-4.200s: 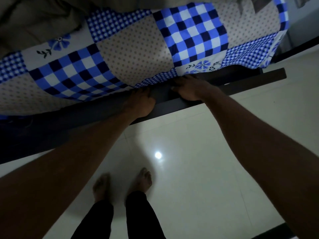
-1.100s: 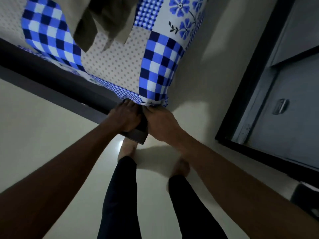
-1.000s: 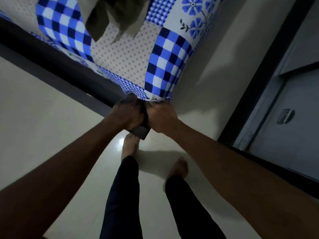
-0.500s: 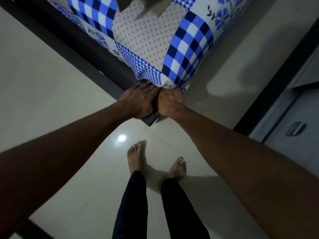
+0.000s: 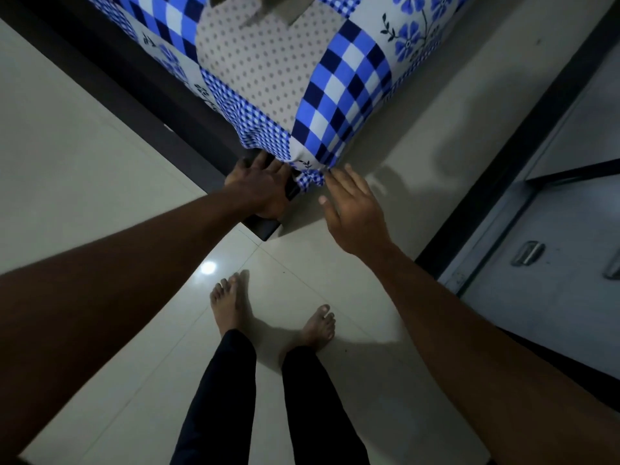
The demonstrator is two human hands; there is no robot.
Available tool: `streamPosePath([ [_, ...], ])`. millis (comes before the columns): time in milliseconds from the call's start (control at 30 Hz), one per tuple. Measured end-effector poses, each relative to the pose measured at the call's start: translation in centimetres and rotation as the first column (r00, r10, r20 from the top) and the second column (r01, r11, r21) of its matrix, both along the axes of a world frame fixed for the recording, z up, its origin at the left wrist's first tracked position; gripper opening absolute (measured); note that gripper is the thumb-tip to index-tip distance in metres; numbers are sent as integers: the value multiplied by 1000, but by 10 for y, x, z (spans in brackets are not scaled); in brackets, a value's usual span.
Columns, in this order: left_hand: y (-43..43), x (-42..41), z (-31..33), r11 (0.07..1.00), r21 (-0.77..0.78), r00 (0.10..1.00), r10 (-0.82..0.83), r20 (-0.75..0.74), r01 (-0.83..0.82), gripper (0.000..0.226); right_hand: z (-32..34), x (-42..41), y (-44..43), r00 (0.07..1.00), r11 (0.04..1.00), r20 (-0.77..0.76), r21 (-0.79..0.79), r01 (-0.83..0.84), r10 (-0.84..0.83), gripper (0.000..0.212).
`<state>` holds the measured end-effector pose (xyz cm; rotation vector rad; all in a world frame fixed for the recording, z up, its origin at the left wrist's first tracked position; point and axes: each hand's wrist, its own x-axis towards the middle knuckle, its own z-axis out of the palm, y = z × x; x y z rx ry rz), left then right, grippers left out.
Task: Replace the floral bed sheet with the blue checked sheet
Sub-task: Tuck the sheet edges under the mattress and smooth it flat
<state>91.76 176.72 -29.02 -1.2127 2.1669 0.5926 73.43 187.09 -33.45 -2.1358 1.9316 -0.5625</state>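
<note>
A person looks down from head height at the corner of a bed. The blue checked sheet, a patchwork of blue-and-white checks, dotted grey squares and blue flower panels, covers the mattress and fills the frame from eleven to one o'clock. Its corner hangs down near the centre of the view, over the end of the dark bed frame, which runs from ten o'clock toward the centre.

The left hand, just left of centre, lies palm down on the end of the bed frame, fingers reaching under the sheet's hanging corner; whether it grips any cloth cannot be told. The right hand, just right of centre, is open with fingers spread, its fingertips touching or just beside the sheet's corner and holding nothing. The two hands are apart.

A fold of olive cloth lies on the sheet at twelve o'clock. At six o'clock, two bare feet stand on a pale glossy tiled floor. A grey cabinet with a metal handle stands at three o'clock.
</note>
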Motion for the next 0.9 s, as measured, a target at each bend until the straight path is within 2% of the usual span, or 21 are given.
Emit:
streamPosePath([
  [133, 11, -9, 14, 999, 33, 999, 28, 38, -30, 78, -3, -1, -20, 988, 997, -145, 56, -48, 56, 35],
  [200, 20, -13, 29, 994, 20, 992, 105, 64, -106, 68, 2, -2, -25, 972, 991, -220, 118, -59, 84, 41],
  [267, 37, -18, 41, 990, -68, 992, 123, -17, -124, 47, 4, -5, -31, 955, 975, -261, 207, -85, 139, 58],
  [300, 48, -21, 44, 987, -118, 991, 99, -85, -109, 43, 5, -6, -34, 949, 965, -273, 245, -89, 157, 63],
  [367, 63, -27, 39, 987, -144, 981, 35, -192, -64, 58, 8, -7, -45, 934, 956, -304, 275, -103, 188, 63],
  [400, 65, -29, 30, 992, -121, 979, 19, -201, -44, 68, 11, -8, -50, 926, 954, -317, 275, -119, 207, 58],
  [467, 59, -34, 15, 995, -97, 988, -32, -152, 17, 78, 20, -13, -59, 919, 943, -308, 296, -153, 246, 51],
  [600, 64, -46, 1, 987, -157, 999, -39, -20, 35, 76, 39, -31, -75, 903, 857, -188, 433, -278, 387, 60],
  [667, 69, -55, 2, 977, -160, 990, 137, -38, -142, 75, 38, -41, -74, 908, 855, -82, 381, -352, 410, 57],
  [733, 57, -60, 4, 914, -79, 916, 393, -82, -399, 69, 28, -50, -62, 918, 884, 11, 264, -385, 396, 56],
  [767, 47, -61, 3, 881, -15, 879, 471, -76, -473, 66, 22, -53, -54, 926, 908, 41, 186, -375, 375, 55],
  [833, 34, -63, -2, 868, 46, 866, 496, -56, -494, 64, 13, -58, -41, 942, 942, 39, 40, -334, 332, 50],
  [900, 33, -62, -6, 886, 20, 886, 463, -22, -463, 65, 8, -55, -36, 947, 946, -7, -35, -321, 321, 46],
])
